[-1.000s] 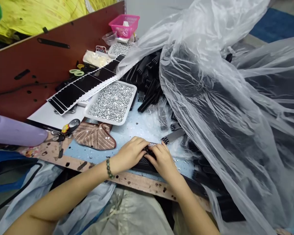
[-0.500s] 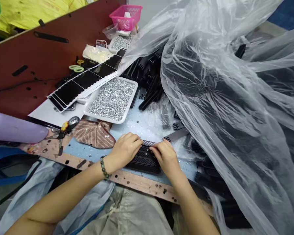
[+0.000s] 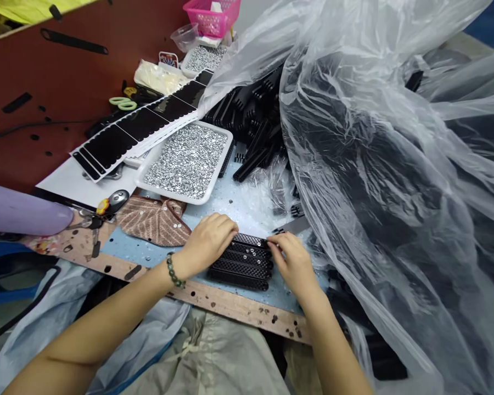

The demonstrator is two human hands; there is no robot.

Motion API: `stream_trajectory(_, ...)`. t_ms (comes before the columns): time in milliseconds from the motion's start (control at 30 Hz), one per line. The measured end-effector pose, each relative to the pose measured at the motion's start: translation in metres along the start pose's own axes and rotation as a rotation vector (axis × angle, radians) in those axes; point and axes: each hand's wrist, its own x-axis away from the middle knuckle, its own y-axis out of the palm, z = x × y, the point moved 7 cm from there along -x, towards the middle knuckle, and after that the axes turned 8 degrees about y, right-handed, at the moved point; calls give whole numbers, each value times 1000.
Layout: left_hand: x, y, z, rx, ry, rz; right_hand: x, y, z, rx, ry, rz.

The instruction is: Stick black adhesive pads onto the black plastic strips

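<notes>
Both hands (image 3: 206, 241) (image 3: 293, 260) seemingly touch black strips (image 3: 241, 262).

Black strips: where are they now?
The black strips lie on the blue mat between the left hand and right hand, below the tray of silver studs, in the head view.

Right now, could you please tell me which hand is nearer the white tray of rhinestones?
The left hand is nearer, just below the white tray, by its front rim. The right hand is farther, past the black perforated strips.
</notes>
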Motion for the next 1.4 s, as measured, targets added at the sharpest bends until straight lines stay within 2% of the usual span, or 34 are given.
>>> stream_trajectory(100, 4, -18, -17, 105, -66, 105, -1, 8, -8, 65, -73, -61)
stream_trajectory(167, 7, -23, -22, 111, -65, 136, -2, 13, -13, 126, -109, -70)
stream_trajectory(267, 13, -16, -19, 23, -10, 93, -3, 14, -13, 183, -116, -52)
stream_trajectory(400, 27, -2, -11, -128, 90, 28, 2, -1, 0, 145, -57, 33)
stream_trajectory(500, 39, -2, -9, -138, 127, 3, 7, -10, 10, 91, -9, 98)
stream_trajectory(600, 46, -6, -8, -94, 140, 0, 9, -6, 9, 114, -22, 103)
stream_trajectory(733, 47, -7, -4, -60, 163, -12, 12, 4, 0, 301, -127, 112)
stream_trajectory(867, 49, -4, -4, -65, 160, -52, 21, 6, -13, 483, -315, 99)
stream_trajectory(1000, 49, -4, -3, -67, 164, -54, 31, 4, -21, 602, -425, 15)
stream_trajectory(1133, 47, -5, -4, -54, 142, -39, 26, 6, -19, 625, -351, -96)
stream_trajectory(1300, 41, -7, -6, -25, 67, -17, 8, 1, -12, 380, -173, -18)
stream_trajectory(1400, 34, -11, 0, -54, 61, 25, 2, 1, -4, 253, -70, -5)
